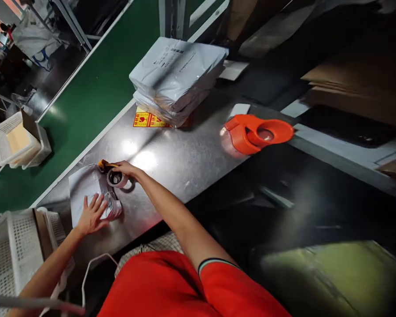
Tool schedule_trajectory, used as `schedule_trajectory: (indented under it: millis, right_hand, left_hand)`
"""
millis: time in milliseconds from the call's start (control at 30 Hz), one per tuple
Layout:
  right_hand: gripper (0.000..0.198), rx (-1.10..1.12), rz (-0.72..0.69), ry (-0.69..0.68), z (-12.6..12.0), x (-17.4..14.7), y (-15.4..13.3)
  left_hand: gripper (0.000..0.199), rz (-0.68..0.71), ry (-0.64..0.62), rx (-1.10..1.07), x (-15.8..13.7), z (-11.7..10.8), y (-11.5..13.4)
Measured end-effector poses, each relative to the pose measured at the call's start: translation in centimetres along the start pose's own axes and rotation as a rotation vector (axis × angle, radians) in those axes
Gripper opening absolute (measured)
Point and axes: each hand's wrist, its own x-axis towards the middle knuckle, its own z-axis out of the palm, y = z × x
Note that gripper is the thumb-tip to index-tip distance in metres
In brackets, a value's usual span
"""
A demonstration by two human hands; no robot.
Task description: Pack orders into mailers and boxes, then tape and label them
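The left hand (93, 214) lies flat with its fingers spread on a grey mailer bag (86, 189), pressing it onto the shiny metal table (171, 163). It grips nothing. The right hand (124, 169) is curled around a small roll of tape (116, 178) at the far edge of the bag, near the green belt (86, 101). Farther along the table sits a stack of grey parcels (176, 77) on yellow stickers (147, 119). An orange tape holder (257, 132) lies well apart, to the right. A white basket (18, 143) rides on the belt.

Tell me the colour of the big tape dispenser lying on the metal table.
Orange tape dispenser, seen best in the head view.
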Motion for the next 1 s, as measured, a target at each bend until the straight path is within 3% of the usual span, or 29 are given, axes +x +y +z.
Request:
schedule_trajectory:
  millis: [67,167,300,367,433,533,600,733,833,900,1000]
  right_hand:
    - [0.046,0.016,0.016,-0.002,-0.5,-3.0,1.0]
    - [0.062,0.011,0.026,-0.040,-1.2,-12.4,4.4]
    - [0.079,-0.035,0.108,-0.034,-0.7,-27.2,10.2]
    - [0.085,-0.002,0.144,0.013,0.2,-30.8,11.8]
    - [0.087,0.007,0.145,-0.018,1.4,-30.7,12.2]
    - [0.085,-0.004,0.138,-0.106,3.3,-26.6,11.6]
    - [0.077,0.043,0.220,-0.118,3.8,-23.5,10.8]
    - [0.041,0.098,0.533,-0.207,1.7,-19.1,8.9]
    - [0.024,0.043,0.673,-0.294,-0.7,-16.7,7.0]
    - [0.021,-0.018,0.730,-0.325,-1.3,-15.6,5.5]
    - [0.019,-0.147,0.689,-0.317,-0.7,-15.0,3.6]
  left_hand:
    - [0.069,-0.009,0.008,0.087,-0.8,0.6,-0.5]
    - [0.066,-0.088,0.009,0.084,1.0,0.2,1.1]
    - [0.071,-0.408,0.061,-0.012,6.6,-2.2,5.5]
    - [0.073,-0.554,0.079,-0.058,9.2,-3.5,7.4]
    - [0.074,-0.627,0.082,-0.081,10.9,-4.4,8.7]
    - [0.072,-0.676,0.084,-0.094,11.6,-4.8,9.8]
    - [0.070,-0.694,0.080,-0.106,11.7,-4.5,10.1]
    - [0.069,-0.700,0.078,-0.116,12.2,-3.7,10.4]
    - [0.070,-0.701,0.103,-0.131,12.6,-3.2,10.4]
    - [0.068,-0.697,0.131,-0.153,12.8,-2.9,10.4]
    - [0.066,-0.690,0.166,-0.199,13.1,-2.2,10.6]
